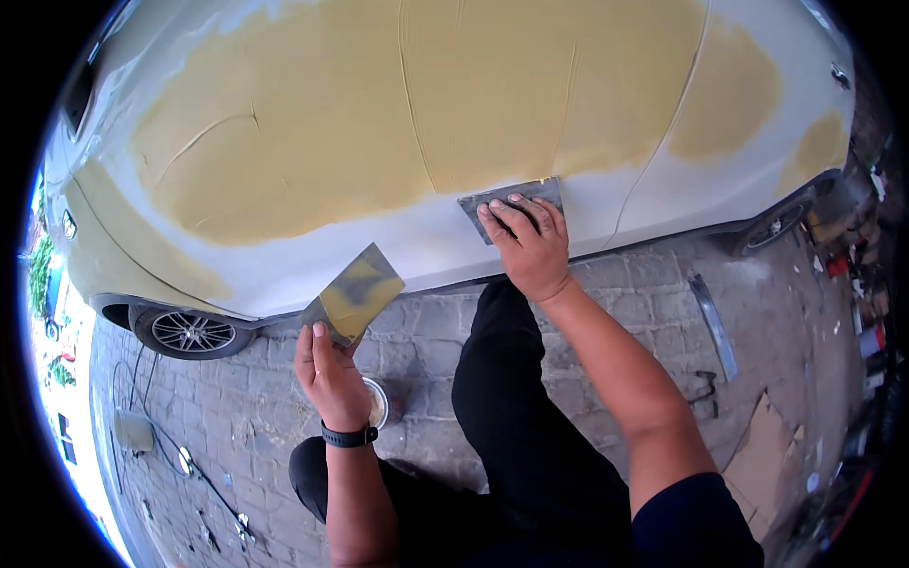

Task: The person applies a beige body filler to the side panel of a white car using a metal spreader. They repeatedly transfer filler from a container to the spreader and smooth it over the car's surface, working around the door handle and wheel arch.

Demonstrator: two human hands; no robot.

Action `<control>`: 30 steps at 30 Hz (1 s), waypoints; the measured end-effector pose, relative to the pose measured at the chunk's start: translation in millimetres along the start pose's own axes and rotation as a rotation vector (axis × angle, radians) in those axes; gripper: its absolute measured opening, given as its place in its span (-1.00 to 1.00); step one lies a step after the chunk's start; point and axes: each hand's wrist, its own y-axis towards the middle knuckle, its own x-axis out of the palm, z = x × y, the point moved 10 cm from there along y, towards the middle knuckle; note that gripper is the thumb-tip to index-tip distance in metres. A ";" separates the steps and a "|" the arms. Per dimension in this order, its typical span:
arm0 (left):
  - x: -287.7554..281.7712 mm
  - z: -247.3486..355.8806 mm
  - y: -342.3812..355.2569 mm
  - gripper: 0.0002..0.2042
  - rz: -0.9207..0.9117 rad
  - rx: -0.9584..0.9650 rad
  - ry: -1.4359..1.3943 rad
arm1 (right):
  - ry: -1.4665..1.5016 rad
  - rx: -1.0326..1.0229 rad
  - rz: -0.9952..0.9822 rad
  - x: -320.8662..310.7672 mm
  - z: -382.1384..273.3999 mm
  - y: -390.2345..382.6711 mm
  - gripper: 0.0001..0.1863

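A white car side fills the upper view, coated with broad yellow filler marked by ridges. My right hand presses a flat grey spreader blade against the lower door at the filler's lower edge, fingers spread over the blade, a little yellow on its top edge. My left hand, wearing a dark wristwatch, grips another square metal plate smeared with yellow filler, below and left of the blade. Behind this hand, a container stands on the pavement, partly hidden.
Wheels sit at left and right. My knees are bent over the brick pavement. A hose and bucket lie at left; a metal strip, clamp-like tools and cardboard at right, with clutter beyond.
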 end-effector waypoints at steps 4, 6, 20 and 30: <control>8.8 5.9 -1.7 -0.78 0.005 0.005 0.000 | 0.028 0.023 -0.076 -29.4 17.2 16.2 -0.64; 11.9 7.9 -4.3 -0.79 -0.005 -0.005 0.005 | 0.012 0.008 0.039 -67.1 38.5 54.9 -0.62; 9.8 -6.5 -3.1 -0.77 -0.026 -0.006 0.001 | -0.152 -0.331 0.258 -98.5 83.4 195.7 -0.59; 10.1 -8.7 -1.0 -0.73 -0.018 0.001 0.019 | -0.123 -0.236 0.199 -78.0 79.1 153.9 -0.67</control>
